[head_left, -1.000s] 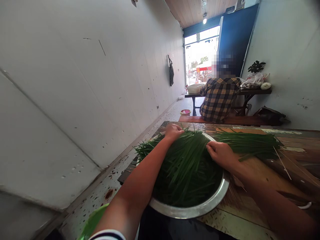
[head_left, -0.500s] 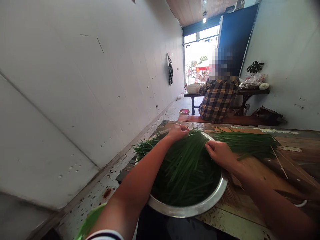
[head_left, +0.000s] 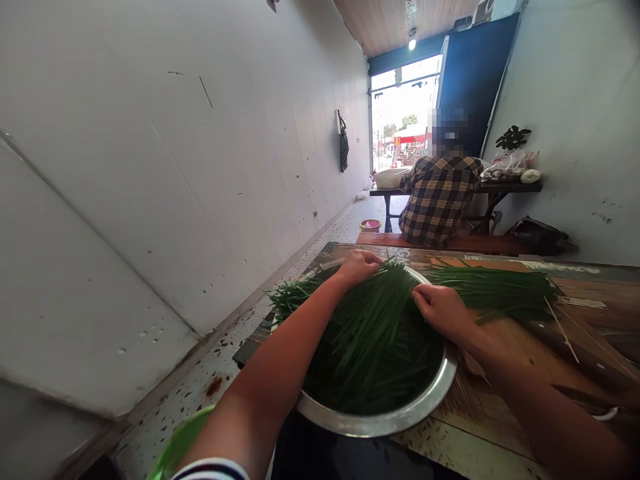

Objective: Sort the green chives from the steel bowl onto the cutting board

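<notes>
A wide metal bowl (head_left: 370, 425) full of long green chives stands in front of me. Across its far side a flat fan of chives (head_left: 383, 307) spreads between my two hands, its blades trailing down into the bowl. My left hand (head_left: 361, 265) is closed at the fan's upper left end, fingertips pinched. At the right end, by the rim, my right hand (head_left: 440, 307) is closed too, thumb against fingers. Whether a thin stick runs through the fan between them, I cannot make out.
More chives (head_left: 495, 287) lie on the wooden table (head_left: 505, 413) at right, near thin sticks (head_left: 563, 330). Others (head_left: 295, 293) stick out left of the bowl. A green container (head_left: 183, 440) is low at left. Ahead, a person in a plaid shirt (head_left: 443, 200) sits at another table.
Both hands keep nearly the same place and grip on the chives. The view has shifted slightly, and the seated person's head has moved a little.
</notes>
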Tool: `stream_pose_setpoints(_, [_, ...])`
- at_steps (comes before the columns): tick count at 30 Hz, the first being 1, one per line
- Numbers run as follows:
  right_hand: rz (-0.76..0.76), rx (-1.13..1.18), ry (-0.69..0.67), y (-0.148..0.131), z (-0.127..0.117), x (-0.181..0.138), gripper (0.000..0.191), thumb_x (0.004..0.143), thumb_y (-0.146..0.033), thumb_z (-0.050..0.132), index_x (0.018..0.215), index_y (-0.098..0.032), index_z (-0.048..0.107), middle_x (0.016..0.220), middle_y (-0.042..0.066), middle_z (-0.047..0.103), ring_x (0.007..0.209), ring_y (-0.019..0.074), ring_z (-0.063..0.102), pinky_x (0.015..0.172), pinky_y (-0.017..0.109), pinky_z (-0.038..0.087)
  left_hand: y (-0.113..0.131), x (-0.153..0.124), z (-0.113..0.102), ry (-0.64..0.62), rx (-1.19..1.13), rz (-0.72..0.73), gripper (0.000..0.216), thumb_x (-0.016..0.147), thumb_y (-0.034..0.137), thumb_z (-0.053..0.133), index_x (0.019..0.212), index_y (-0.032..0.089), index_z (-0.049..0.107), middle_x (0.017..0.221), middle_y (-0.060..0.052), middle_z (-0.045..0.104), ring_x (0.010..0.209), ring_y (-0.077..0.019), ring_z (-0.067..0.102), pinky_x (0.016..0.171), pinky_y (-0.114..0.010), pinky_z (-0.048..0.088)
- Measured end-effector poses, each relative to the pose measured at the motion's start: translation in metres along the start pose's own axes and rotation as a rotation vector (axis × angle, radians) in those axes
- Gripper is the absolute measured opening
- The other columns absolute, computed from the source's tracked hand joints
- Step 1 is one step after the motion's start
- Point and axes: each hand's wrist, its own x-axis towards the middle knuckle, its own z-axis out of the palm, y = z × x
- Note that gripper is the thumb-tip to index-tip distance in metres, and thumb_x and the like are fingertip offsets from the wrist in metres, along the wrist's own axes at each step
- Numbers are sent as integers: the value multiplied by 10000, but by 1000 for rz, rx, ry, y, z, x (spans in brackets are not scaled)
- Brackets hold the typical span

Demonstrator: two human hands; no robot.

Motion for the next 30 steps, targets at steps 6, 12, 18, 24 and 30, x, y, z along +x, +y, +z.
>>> stream_pose_setpoints(6, [-5, -15, -6, 0, 0, 0, 334, 856, -313, 378, 758, -181, 669, 734, 57, 693, 671, 166, 605, 609, 262, 329, 1, -2, 0, -19, -50, -48, 337, 702, 193, 554, 1000, 176, 711, 799, -23, 691, 630, -90, 539, 586, -182, 437])
stream_pose_setpoints(12, [-10, -40, 0, 2, 1, 1, 331, 852, -316, 380, 761, -184, 670, 736, 63, 697, 670, 171, 611, 599, 264, 328, 1, -2, 0, -24, -114, -86, 350, 690, 188, 577, 1013, 162, 709, 793, -31, 687, 629, -88, 535, 567, -169, 418])
stream_pose_setpoints(18, [-8, -38, -3, 2, 1, 1, 328, 850, -315, 384, 754, -188, 671, 736, 61, 696, 668, 169, 608, 597, 261, 328, -3, 0, 2, -36, -73, -20, 341, 704, 216, 587, 1019, 179, 712, 789, -26, 690, 643, -98, 547, 595, -183, 431])
stream_pose_setpoints(24, [5, -9, 16, 2, 0, 1, 306, 843, -304, 392, 768, -184, 663, 744, 58, 695, 675, 169, 603, 608, 260, 335, 0, -3, -9, -142, -123, 84, 326, 708, 284, 629, 1005, 184, 719, 871, -29, 706, 749, -120, 593, 709, -204, 466])
stream_pose_setpoints(30, [-2, -27, 19, 3, 2, 1, 306, 840, -320, 393, 759, -190, 657, 729, 55, 689, 665, 171, 595, 604, 262, 334, -20, 6, -19, 92, 82, -130, 286, 687, 344, 659, 869, 140, 743, 783, -57, 702, 740, -152, 605, 701, -232, 465])
